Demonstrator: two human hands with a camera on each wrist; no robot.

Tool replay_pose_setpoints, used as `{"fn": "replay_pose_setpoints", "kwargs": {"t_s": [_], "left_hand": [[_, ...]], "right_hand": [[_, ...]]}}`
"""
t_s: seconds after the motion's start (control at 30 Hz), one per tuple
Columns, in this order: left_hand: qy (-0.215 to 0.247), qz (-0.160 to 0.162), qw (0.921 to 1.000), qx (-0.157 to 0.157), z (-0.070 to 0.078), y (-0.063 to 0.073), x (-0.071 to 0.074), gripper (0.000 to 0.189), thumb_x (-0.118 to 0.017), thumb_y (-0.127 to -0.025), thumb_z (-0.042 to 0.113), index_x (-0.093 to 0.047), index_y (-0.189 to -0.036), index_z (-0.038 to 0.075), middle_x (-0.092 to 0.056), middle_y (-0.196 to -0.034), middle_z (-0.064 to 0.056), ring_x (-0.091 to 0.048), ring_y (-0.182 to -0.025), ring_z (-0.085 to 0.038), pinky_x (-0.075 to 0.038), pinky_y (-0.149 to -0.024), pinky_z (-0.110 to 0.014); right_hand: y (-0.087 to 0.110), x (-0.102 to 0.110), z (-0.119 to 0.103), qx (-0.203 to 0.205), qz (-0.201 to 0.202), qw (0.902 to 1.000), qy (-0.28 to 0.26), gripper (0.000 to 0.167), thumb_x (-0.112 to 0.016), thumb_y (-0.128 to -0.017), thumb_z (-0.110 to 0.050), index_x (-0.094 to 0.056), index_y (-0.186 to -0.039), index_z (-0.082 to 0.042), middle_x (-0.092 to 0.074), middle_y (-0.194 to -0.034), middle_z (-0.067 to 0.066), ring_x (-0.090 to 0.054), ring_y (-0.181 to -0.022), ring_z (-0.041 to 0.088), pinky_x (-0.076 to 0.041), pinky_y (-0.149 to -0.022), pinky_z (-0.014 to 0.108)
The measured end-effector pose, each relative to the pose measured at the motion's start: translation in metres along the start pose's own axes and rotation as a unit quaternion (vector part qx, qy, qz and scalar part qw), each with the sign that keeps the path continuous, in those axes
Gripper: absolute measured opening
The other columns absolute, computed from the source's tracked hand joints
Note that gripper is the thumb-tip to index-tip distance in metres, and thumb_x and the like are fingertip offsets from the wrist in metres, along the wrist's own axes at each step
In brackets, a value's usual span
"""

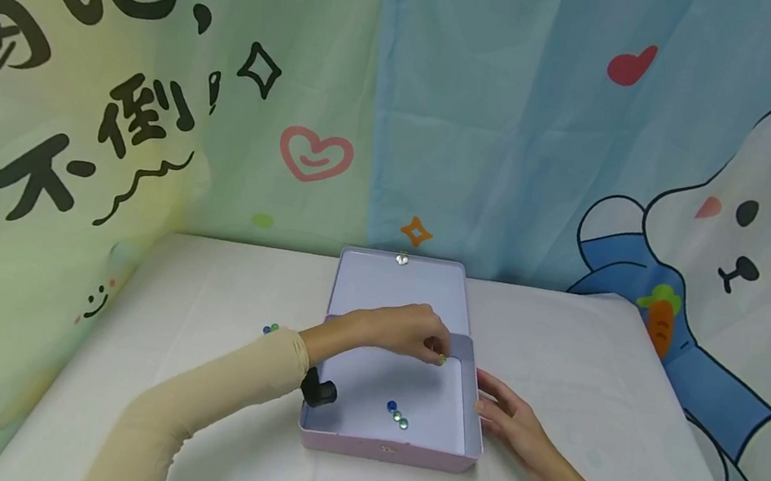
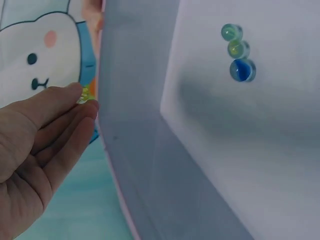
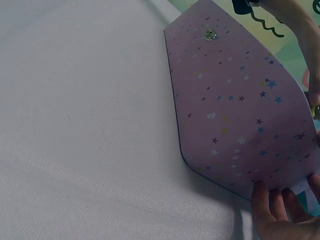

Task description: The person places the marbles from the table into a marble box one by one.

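A pink tin box (image 1: 356,447) with a star pattern outside and a pale lilac inside stands on the white table, its hinged lid (image 1: 394,287) tipped back. Over the far right part of the box, my left hand (image 1: 410,330) pinches a yellow-green marble (image 2: 85,95) between thumb and fingertips. Inside on the floor lie a blue marble (image 2: 243,70), a yellow-green marble (image 2: 238,49) and a green marble (image 2: 231,32) in a short row. My right hand (image 1: 514,427) rests its extended fingers against the outside of the box's right wall.
Left of the box, a blue marble (image 1: 266,330) and a green marble (image 1: 275,327) lie on the table (image 1: 217,439), partly behind the left forearm. A printed curtain (image 1: 462,120) hangs behind the table and along its sides.
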State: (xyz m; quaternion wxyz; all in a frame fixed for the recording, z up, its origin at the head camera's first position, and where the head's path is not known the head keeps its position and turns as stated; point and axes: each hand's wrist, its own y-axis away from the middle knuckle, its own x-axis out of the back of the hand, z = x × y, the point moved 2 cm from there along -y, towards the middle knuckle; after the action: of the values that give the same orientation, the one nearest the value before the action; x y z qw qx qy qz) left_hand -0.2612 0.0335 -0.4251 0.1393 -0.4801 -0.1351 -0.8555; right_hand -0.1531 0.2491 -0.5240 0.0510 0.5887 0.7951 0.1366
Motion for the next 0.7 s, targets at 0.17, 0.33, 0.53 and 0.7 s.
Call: {"fn": "replay_pose_setpoints", "kwargs": {"t_s": [0.17,0.33,0.53,0.7], "left_hand": [[-0.018,-0.028,0.9995,0.001,0.000,-0.015,-0.015,0.017,-0.065,-0.093,0.020,-0.072,-0.105,0.009,-0.073,-0.095,0.003,-0.062,-0.082,-0.001,-0.049,-0.073,-0.009],[-0.022,-0.048,0.9986,0.001,-0.003,-0.023,-0.031,0.014,-0.064,-0.093,0.017,-0.072,-0.102,0.009,-0.072,-0.095,0.002,-0.061,-0.081,-0.001,-0.048,-0.072,-0.009],[-0.059,-0.061,0.9964,0.003,-0.007,-0.030,-0.041,0.010,-0.067,-0.091,0.018,-0.072,-0.097,0.012,-0.070,-0.089,0.005,-0.057,-0.075,-0.001,-0.045,-0.069,-0.009],[-0.073,-0.073,0.9947,0.001,-0.009,-0.035,-0.049,0.011,-0.071,-0.089,0.021,-0.073,-0.095,0.012,-0.070,-0.087,0.005,-0.056,-0.073,-0.001,-0.044,-0.066,-0.010]], "right_hand": [[0.000,0.000,0.000,0.001,-0.001,1.0000,-0.003,0.062,-0.054,-0.098,-0.021,-0.026,-0.152,-0.007,-0.027,-0.156,0.022,-0.051,-0.129,0.010,-0.048,-0.094,0.019],[0.000,0.000,0.000,-0.004,0.002,1.0000,0.001,0.063,-0.055,-0.098,-0.022,-0.026,-0.152,-0.007,-0.027,-0.157,0.022,-0.047,-0.134,0.022,-0.048,-0.095,0.020],[0.000,0.000,-0.001,-0.008,0.005,1.0000,0.002,0.063,-0.055,-0.098,-0.022,-0.026,-0.152,-0.008,-0.027,-0.157,0.021,-0.047,-0.134,0.022,-0.048,-0.096,0.021],[0.001,0.000,-0.001,-0.007,0.005,1.0000,0.003,0.064,-0.055,-0.098,-0.023,-0.026,-0.152,-0.007,-0.026,-0.157,0.021,-0.050,-0.130,0.015,-0.049,-0.096,0.021]]}}
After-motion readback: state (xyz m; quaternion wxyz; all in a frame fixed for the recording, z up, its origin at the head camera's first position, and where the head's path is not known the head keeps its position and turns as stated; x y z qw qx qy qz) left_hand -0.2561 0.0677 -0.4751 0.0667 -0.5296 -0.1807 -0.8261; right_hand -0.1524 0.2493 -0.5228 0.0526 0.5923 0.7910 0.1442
